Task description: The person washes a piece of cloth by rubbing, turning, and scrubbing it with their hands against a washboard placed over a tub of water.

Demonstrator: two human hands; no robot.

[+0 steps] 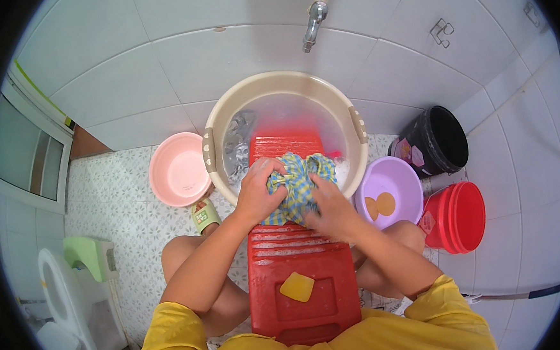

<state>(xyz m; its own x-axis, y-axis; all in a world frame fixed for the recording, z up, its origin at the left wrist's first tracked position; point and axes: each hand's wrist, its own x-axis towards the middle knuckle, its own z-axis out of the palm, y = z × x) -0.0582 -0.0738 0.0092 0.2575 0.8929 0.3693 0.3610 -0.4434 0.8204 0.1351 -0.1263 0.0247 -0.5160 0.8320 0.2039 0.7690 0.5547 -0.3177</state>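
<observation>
A wet, bunched-up cloth [292, 203] in blue, yellow and white checks lies on a red washboard [337, 268]. My left hand [260, 190] has its fingers curled into the cloth's left side. My right hand [332, 209], slightly smeared by motion, grips the cloth's right side. White suds sit on the washboard's ridges just below the cloth. A yellow bar of soap [297, 287] rests in the board's recess close to my body. The board's far end dips into cloudy water in a large beige basin [274, 82].
Left of the basin stands a pink basin [179, 175]. To the right are a purple basin [404, 190] with round tan pieces in it, a black bucket [441, 139] and a red bucket [462, 218]. A wall tap [314, 26] hangs above. A white toilet [70, 303] is far left.
</observation>
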